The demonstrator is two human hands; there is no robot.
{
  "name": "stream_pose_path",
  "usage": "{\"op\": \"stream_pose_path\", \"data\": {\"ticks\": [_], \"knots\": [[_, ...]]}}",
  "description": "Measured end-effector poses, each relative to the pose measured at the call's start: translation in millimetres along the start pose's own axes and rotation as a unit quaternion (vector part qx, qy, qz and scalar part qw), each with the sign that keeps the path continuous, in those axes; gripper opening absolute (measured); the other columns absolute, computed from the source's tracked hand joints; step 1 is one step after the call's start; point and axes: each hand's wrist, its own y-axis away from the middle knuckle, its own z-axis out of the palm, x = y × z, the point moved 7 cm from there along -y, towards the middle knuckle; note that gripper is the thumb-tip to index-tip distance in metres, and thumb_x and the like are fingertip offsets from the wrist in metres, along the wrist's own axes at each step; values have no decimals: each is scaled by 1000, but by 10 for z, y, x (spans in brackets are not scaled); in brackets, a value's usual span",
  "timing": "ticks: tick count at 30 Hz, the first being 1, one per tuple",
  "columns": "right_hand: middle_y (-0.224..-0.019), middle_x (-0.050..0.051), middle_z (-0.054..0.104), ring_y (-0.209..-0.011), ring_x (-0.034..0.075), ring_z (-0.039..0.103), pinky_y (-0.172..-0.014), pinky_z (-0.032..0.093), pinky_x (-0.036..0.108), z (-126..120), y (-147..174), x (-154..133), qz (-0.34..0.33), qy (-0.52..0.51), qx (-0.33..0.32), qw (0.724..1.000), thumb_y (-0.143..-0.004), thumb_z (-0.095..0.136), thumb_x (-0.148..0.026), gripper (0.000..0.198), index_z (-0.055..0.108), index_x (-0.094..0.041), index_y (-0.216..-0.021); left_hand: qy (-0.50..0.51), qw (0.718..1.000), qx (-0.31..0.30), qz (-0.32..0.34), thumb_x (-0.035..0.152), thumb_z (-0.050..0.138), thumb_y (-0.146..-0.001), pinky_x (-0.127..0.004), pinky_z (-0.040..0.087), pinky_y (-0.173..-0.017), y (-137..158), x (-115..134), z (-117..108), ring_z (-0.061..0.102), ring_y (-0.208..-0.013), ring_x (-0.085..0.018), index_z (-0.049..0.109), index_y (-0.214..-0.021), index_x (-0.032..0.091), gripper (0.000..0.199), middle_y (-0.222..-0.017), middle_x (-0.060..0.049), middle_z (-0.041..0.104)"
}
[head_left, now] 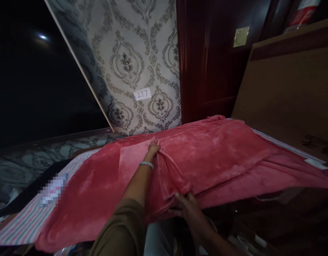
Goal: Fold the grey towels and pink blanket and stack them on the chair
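A plush pink-red blanket (217, 149) lies spread over a surface in front of me, with part of it folded over on itself. My left hand (153, 148), with a bracelet at the wrist, is closed on the fold near the blanket's middle. Close to the front edge, my right hand (186, 209) grips the near corner of the same fold. Between the two hands the cloth is lifted into a loose ridge. To the left, a lighter pink rectangle of the blanket shows its other face.
Under the blanket lies a striped cloth (27, 220). A big dark screen (41, 78) stands at the left, and a large cardboard box (291, 85) at the right. Behind are patterned wallpaper with a paper label (142, 94) reading 277 and a dark red panel (206, 53).
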Motion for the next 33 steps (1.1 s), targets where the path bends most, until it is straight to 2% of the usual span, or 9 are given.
{"op": "stream_pose_path", "data": {"ticks": [4,8,12,17,19,22,28,30,33], "knots": [[-113,6,70,-84,24,72,-67,63,40,42,32,-85,29,-12,1,1000,-57,87,-61,82,50,-22,-118,2,999,-26,-33,34,62,-92,-33,55,-69,37,-10,-38,63,-71,-14,60,-117,14,32,-88,-3,66],[-113,4,69,-80,22,72,-63,63,38,39,23,-107,33,-19,12,999,-51,89,-60,86,48,-23,-117,51,997,-61,-3,28,54,-91,-25,48,-55,248,44,-43,56,-52,-11,56,-119,13,32,-68,2,60],[-102,3,71,-70,21,72,-59,62,36,-21,-11,-101,41,-35,23,998,-53,89,-53,77,49,-22,-111,86,994,-52,39,23,60,-82,-21,46,-59,563,32,-186,58,-58,-10,60,-107,15,26,-72,1,62],[-100,2,71,-70,19,71,-61,63,37,-75,-45,-171,42,-45,23,998,-70,80,-39,49,49,-23,-104,87,991,-78,61,24,67,-74,-22,45,-59,1203,-199,-299,56,-59,-12,67,-100,15,27,-65,3,61],[-102,3,71,-69,19,71,-61,63,38,-82,-55,-174,40,-38,25,998,-74,75,-38,43,50,-23,-105,85,989,-85,82,26,68,-73,-26,50,-68,1493,-274,-263,62,-70,-15,68,-103,15,32,-74,0,66],[-102,4,72,-73,21,71,-62,63,41,-74,-70,-161,14,-8,27,999,-74,73,-41,46,52,-23,-111,67,984,-56,153,28,67,-76,-34,51,-90,1863,-247,-175,66,-99,-20,66,-115,17,40,-105,-6,73],[-127,7,66,-112,29,66,-77,62,41,-44,-71,-213,-101,66,-9,993,-68,78,-49,59,61,-26,-120,47,972,-57,223,34,62,-85,-41,47,-104,2243,-49,99,61,-121,-24,54,-135,17,54,-132,-13,65],[-120,6,69,-108,29,68,-73,62,40,-108,-81,-189,-83,43,-1,996,-68,77,-55,60,60,-26,-118,12,968,-65,242,36,61,-86,-45,47,-104,2330,-19,175,61,-120,-25,53,-136,17,54,-131,-14,65],[-95,5,73,-86,28,72,-62,61,39,-194,-94,-159,-26,19,3,999,-66,77,-62,59,59,-23,-107,-41,949,-89,300,40,58,-90,-48,48,-102,2495,3,280,62,-116,-26,59,-131,17,47,-126,-14,68]]}}
